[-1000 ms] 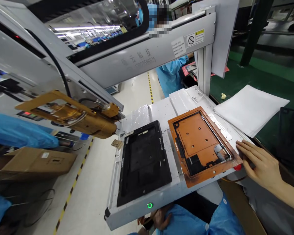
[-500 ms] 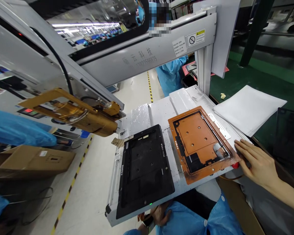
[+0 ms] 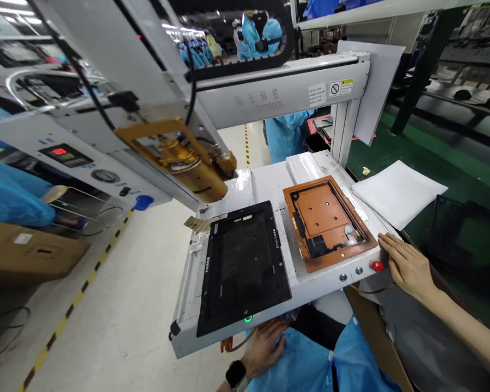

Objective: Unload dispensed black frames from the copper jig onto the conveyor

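My right hand [image 3: 410, 267] lies with fingers stretched out over the right edge of the white machine table [image 3: 245, 182], beside a red button [image 3: 377, 266]. Just left of it is an orange fixture plate [image 3: 320, 215] with a black-edged recess and several holes. My left hand [image 3: 265, 345], a dark watch [image 3: 236, 373] on its wrist, rests below the table's front edge against my blue gown [image 3: 306, 359]. Its fingers look extended and it holds nothing I can see. Above it, on the table's left side, lies a black fixture plate [image 3: 245, 261].
A gold-coloured machine head [image 3: 200, 177] hangs over the table's back left, under a grey crossbeam [image 3: 277, 92]. White sheets [image 3: 400, 190] lie at the right. A control panel [image 3: 65, 155] and cardboard box [image 3: 36, 253] stand left. A person in blue [image 3: 286, 136] is behind the machine.
The orange fixture plate has slid back from the table's front edge, uncovering the front buttons. The camera view has shifted. My right hand stays at the table edge; more of my left hand shows.
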Demonstrator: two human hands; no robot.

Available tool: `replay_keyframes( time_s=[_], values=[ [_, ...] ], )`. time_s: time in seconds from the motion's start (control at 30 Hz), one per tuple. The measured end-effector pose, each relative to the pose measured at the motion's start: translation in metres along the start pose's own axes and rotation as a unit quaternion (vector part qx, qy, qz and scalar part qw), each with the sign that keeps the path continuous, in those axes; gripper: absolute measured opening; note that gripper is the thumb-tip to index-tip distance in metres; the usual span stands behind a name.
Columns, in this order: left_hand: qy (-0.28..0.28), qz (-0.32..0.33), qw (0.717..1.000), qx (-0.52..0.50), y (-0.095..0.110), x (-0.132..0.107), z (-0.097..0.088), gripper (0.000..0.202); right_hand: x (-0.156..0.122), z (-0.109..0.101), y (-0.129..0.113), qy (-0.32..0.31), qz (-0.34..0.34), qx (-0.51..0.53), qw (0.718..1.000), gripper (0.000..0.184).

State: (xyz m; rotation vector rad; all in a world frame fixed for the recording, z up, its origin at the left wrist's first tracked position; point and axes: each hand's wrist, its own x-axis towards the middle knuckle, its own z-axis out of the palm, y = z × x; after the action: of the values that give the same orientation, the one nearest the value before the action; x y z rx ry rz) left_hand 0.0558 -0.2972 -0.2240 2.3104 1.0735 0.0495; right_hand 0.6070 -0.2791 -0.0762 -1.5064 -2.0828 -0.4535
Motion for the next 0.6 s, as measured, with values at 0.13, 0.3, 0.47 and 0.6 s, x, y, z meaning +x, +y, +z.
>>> replay_keyframes(
  time_s=[0.13,0.3,0.47,0.6],
  values=[
    [0.204,0.291,0.932,-0.073,0.088,-0.008,-0.044,0.034,0.000,-0.007,0.007,-0.001,0.025,0.044,0.999,0.060],
    [0.281,0.397,0.871,-0.064,0.172,0.023,-0.212,0.021,0.006,-0.011,0.001,0.097,0.112,0.086,0.985,0.037],
    [0.242,0.273,0.911,0.190,0.128,0.113,-0.307,0.024,0.020,-0.036,-0.031,0.134,0.109,0.085,0.981,0.033],
    [0.143,0.216,0.928,0.266,0.086,0.171,-0.307,0.043,0.025,-0.061,-0.069,0.112,0.059,0.110,0.986,0.036]
  ],
)
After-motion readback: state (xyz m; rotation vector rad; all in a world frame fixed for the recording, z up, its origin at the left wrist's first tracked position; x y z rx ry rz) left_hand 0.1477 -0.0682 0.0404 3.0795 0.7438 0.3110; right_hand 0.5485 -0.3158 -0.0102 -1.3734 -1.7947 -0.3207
